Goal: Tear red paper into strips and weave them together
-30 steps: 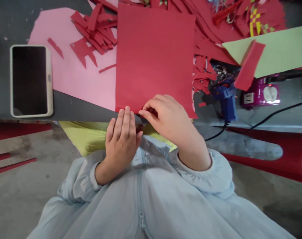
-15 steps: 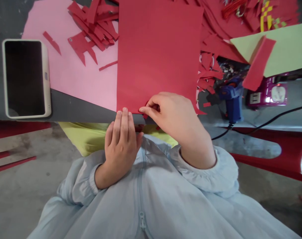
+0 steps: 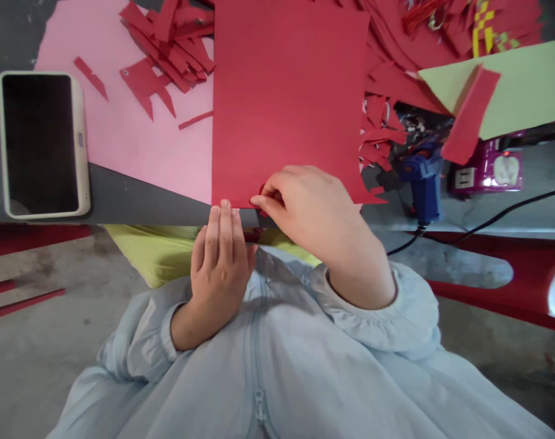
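Observation:
A large red craft sheet (image 3: 289, 91) lies on the table, its near side along the table's front edge. My left hand (image 3: 220, 262) is flat and open, fingers together, with its fingertips on the sheet's near edge by the left corner. Just to the right, my right hand (image 3: 309, 207) pinches the same near edge between thumb and forefinger. A bit of red curls up at its fingertips. Whether anything else is in that pinch is hidden. At the near right corner a pointed red end juts out past the sheet's side.
At left, a phone (image 3: 42, 143) lies near a pink sheet (image 3: 122, 146) with red strips (image 3: 177, 42) and a fish-shaped cutout (image 3: 144, 85). On the right are a blue glue gun (image 3: 424, 183), a magenta power box (image 3: 492, 167), a black cord (image 3: 515, 207) and a pale green sheet (image 3: 524, 91).
The sheet's near right corner has shifted right and now juts out in a point. My left fingertips have drawn slightly back toward me. My right hand keeps its pinch.

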Demonstrator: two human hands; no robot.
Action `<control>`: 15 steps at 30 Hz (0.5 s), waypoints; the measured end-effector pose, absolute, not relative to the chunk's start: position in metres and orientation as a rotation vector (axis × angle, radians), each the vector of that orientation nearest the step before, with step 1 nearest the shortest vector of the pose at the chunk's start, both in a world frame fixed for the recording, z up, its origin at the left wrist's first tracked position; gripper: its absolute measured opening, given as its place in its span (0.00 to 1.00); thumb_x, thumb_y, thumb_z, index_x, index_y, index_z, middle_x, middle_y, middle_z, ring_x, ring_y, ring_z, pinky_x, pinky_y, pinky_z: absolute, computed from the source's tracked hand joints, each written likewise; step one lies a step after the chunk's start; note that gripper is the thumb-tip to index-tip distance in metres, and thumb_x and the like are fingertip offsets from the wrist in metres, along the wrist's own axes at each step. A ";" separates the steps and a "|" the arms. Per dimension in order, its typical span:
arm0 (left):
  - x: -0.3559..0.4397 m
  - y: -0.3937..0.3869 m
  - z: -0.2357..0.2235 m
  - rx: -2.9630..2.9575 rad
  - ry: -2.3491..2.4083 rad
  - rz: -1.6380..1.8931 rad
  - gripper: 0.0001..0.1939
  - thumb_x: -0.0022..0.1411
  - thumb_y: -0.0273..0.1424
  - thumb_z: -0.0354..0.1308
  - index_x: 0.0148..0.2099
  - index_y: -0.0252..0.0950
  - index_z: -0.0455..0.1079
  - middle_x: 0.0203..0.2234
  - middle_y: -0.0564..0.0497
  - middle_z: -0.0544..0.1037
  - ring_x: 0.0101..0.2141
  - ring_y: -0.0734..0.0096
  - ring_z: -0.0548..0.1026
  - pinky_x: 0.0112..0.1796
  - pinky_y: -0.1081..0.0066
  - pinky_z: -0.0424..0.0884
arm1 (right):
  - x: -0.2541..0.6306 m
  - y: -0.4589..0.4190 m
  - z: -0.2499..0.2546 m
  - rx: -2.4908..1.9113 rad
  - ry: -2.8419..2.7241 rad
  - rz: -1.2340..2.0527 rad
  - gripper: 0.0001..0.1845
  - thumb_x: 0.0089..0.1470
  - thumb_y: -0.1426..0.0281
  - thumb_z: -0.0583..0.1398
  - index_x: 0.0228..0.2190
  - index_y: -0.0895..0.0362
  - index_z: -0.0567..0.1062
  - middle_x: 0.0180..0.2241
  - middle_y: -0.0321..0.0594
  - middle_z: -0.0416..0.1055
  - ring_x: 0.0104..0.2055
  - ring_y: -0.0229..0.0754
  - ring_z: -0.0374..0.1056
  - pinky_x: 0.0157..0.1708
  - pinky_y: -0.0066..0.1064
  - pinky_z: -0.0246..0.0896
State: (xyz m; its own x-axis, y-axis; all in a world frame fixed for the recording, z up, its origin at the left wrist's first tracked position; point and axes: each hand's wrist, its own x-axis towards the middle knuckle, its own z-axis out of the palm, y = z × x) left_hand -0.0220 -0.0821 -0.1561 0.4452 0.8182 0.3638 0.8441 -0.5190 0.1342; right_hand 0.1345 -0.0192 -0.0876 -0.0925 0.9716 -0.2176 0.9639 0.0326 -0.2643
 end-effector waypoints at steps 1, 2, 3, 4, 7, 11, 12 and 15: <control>-0.022 -0.082 -0.156 -2.606 -1.504 -0.610 0.33 0.70 0.38 0.54 0.68 0.20 0.56 0.61 0.30 0.69 0.62 0.49 0.68 0.60 0.61 0.60 | 0.132 -0.019 -0.088 -2.082 -2.241 0.531 0.13 0.63 0.65 0.57 0.33 0.57 0.79 0.34 0.45 0.76 0.39 0.47 0.69 0.37 0.37 0.56; -0.021 -0.082 -0.156 -2.599 -1.502 -0.615 0.33 0.69 0.37 0.55 0.67 0.20 0.56 0.60 0.30 0.69 0.61 0.50 0.68 0.60 0.61 0.60 | 0.130 -0.019 -0.089 -2.061 -2.239 0.533 0.12 0.63 0.66 0.57 0.33 0.58 0.79 0.35 0.45 0.76 0.39 0.47 0.69 0.38 0.37 0.57; -0.021 -0.082 -0.156 -2.596 -1.500 -0.611 0.32 0.69 0.37 0.55 0.67 0.20 0.57 0.60 0.30 0.69 0.61 0.50 0.68 0.60 0.61 0.60 | 0.128 -0.019 -0.090 -2.035 -2.237 0.543 0.12 0.63 0.66 0.57 0.33 0.58 0.78 0.35 0.45 0.76 0.40 0.47 0.69 0.38 0.36 0.57; -0.021 -0.082 -0.156 -2.594 -1.496 -0.599 0.32 0.69 0.36 0.55 0.67 0.20 0.58 0.60 0.30 0.69 0.61 0.50 0.69 0.60 0.62 0.60 | 0.126 -0.019 -0.091 -2.009 -2.235 0.559 0.12 0.63 0.66 0.57 0.34 0.58 0.78 0.35 0.44 0.76 0.40 0.46 0.69 0.39 0.36 0.57; -0.022 -0.083 -0.154 -2.614 -1.493 -0.553 0.31 0.69 0.35 0.55 0.67 0.20 0.58 0.60 0.32 0.70 0.61 0.52 0.69 0.61 0.62 0.59 | 0.121 -0.015 -0.094 -1.961 -2.237 0.599 0.12 0.63 0.66 0.57 0.33 0.58 0.78 0.35 0.43 0.76 0.39 0.45 0.69 0.38 0.35 0.57; -0.026 -0.084 -0.150 -2.670 -1.527 -0.554 0.30 0.67 0.31 0.55 0.66 0.20 0.58 0.60 0.34 0.71 0.61 0.53 0.68 0.62 0.62 0.56 | 0.118 -0.010 -0.094 -1.971 -2.282 0.587 0.11 0.63 0.67 0.57 0.32 0.58 0.78 0.34 0.43 0.76 0.37 0.44 0.68 0.36 0.35 0.55; -0.026 -0.084 -0.149 -2.676 -1.539 -0.564 0.30 0.66 0.31 0.55 0.66 0.20 0.59 0.60 0.35 0.71 0.61 0.54 0.68 0.62 0.62 0.56 | 0.118 -0.009 -0.094 -1.974 -2.299 0.577 0.11 0.62 0.67 0.58 0.32 0.58 0.78 0.34 0.43 0.76 0.37 0.44 0.68 0.36 0.35 0.55; -0.027 -0.082 -0.145 -2.669 -1.567 -0.584 0.30 0.66 0.32 0.55 0.66 0.22 0.59 0.60 0.35 0.71 0.60 0.53 0.69 0.62 0.62 0.55 | 0.118 -0.007 -0.094 -1.975 -2.342 0.549 0.10 0.62 0.68 0.58 0.33 0.58 0.78 0.35 0.44 0.77 0.38 0.44 0.69 0.36 0.34 0.55</control>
State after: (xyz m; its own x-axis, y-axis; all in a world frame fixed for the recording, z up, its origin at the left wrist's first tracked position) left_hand -0.0268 -0.0822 -0.1451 0.4361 0.8447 0.3103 0.8418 -0.5048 0.1911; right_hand 0.1176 -0.0067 -0.0942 -0.1945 0.9600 -0.2016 0.9496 0.1327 -0.2841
